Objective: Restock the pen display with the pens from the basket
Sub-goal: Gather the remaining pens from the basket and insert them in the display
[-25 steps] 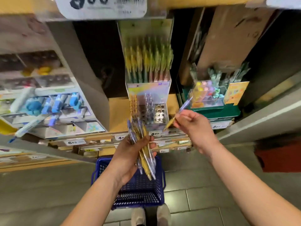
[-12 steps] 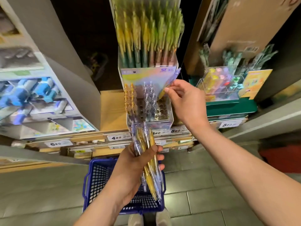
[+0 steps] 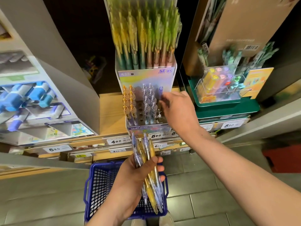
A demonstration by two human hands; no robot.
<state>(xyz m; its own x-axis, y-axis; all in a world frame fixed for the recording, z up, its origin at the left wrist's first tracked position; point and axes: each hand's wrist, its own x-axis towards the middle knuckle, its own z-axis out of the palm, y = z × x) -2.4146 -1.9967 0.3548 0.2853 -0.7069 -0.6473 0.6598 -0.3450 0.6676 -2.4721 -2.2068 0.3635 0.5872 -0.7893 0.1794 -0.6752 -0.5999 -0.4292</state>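
On the shelf (image 3: 112, 116), the right hand (image 3: 177, 110) pinches a purple pen (image 3: 161, 91) that stands in a hole at the back right of the pen display (image 3: 141, 126). Lower down, the left hand (image 3: 133, 175) wraps its fingers round a bunch of yellow and purple pens (image 3: 147, 152), above the blue basket (image 3: 91, 181).

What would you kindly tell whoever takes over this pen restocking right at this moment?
Left hand grips a bundle of yellow and purple pens above the basket on the floor.
Right hand has its fingertips at a purple pen standing in the pen display's right side; blur hides the grip.
Done: orange pens and clear pens fill several slots.
Left: seat this pen, then fill the empty holes from the bundle.
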